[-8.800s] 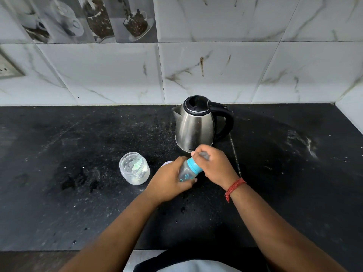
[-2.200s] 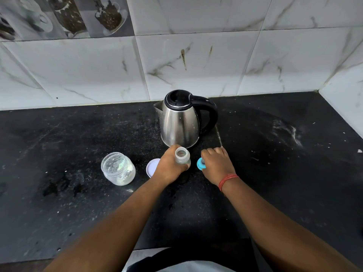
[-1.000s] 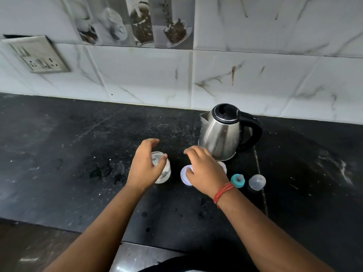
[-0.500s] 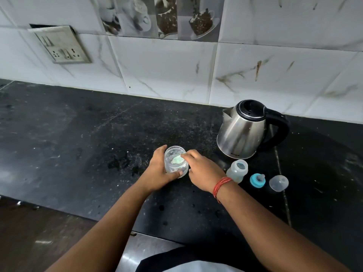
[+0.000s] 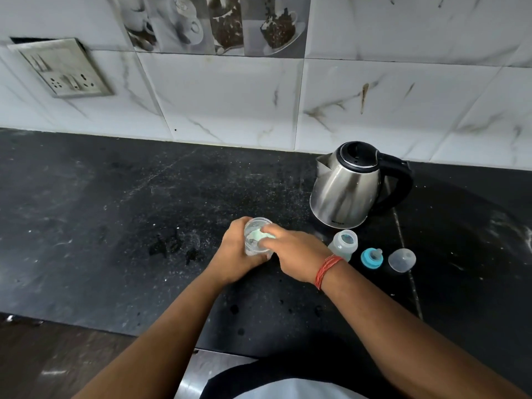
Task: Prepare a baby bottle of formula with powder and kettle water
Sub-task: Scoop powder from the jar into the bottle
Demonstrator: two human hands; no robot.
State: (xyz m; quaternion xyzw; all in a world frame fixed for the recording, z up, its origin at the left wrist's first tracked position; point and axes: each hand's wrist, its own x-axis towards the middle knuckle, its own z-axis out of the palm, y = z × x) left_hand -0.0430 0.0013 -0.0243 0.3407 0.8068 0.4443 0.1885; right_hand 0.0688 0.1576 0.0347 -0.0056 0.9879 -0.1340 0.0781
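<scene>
A small clear powder jar [image 5: 254, 246] stands open on the black counter [image 5: 115, 226], and my left hand [image 5: 234, 251] grips it from the left side. My right hand [image 5: 296, 251] reaches over the jar's mouth, its fingertips pinching a pale green scoop [image 5: 258, 235] inside. To the right, the baby bottle [image 5: 344, 244] stands upright with no top on. Its blue-ringed teat [image 5: 371, 258] and clear cap [image 5: 402, 260] lie beside it. The steel kettle [image 5: 345, 194] with a black handle stands behind the bottle.
A tiled wall runs along the back of the counter, with a socket plate [image 5: 62, 69] at upper left. The counter's front edge is just below my forearms. The left half of the counter carries only specks and smudges.
My right fingers have gone deeper into the jar's mouth and closed on the green scoop. My left hand keeps its grip on the jar. The view has shifted slightly.
</scene>
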